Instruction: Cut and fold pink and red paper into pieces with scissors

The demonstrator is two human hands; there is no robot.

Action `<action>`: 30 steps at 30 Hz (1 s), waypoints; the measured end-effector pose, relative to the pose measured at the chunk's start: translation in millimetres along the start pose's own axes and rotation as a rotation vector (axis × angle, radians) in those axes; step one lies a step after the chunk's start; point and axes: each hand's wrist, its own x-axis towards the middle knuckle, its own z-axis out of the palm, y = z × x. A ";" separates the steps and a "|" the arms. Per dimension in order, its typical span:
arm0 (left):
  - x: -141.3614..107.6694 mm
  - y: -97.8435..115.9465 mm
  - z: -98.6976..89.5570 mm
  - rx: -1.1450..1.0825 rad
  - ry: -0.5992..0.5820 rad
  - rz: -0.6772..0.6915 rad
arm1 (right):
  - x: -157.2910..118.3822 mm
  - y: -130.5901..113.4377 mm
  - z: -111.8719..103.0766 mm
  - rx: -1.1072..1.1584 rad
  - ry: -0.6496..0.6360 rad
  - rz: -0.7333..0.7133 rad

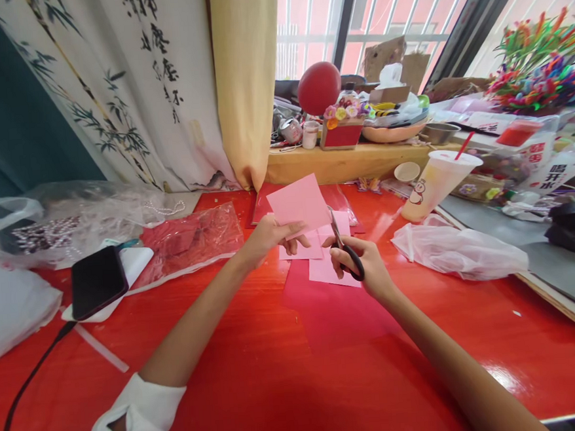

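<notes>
My left hand (275, 235) pinches a pink sheet of paper (297, 200) by its lower left part, held up above the table. In my right hand (364, 262) is a pair of scissors with black handles (352, 261), the fingers wrapped round them. Their blades point up at the right edge of the sheet; whether they are cutting into it I cannot tell. Below both hands, more pink paper pieces (324, 273) lie on a larger dark pink sheet (346, 313).
The red table (259, 375) carries a phone (98, 281) with a cable and a red plastic packet (191, 242) at left. A drink cup (436, 185) with a straw and a clear plastic bag (460, 252) stand and lie at right. A cluttered ledge (308, 159) runs behind.
</notes>
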 end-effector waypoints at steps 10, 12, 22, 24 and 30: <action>0.6 -2.5 -1.3 -0.008 -0.007 0.009 | 0.1 1.8 1.0 -0.005 0.029 0.002; 0.8 -2.4 -1.2 -0.010 -0.008 0.013 | -0.2 1.1 1.3 -0.012 0.033 0.004; 0.2 -1.5 -2.6 -0.009 -0.012 0.009 | -0.7 2.4 2.8 -0.029 0.048 0.017; 0.5 -1.9 -2.8 -0.018 -0.010 0.011 | -0.5 2.8 2.7 -0.040 0.050 0.025; 1.3 -4.5 -3.5 -0.025 -0.015 0.010 | -0.1 2.2 1.8 -0.036 0.042 0.035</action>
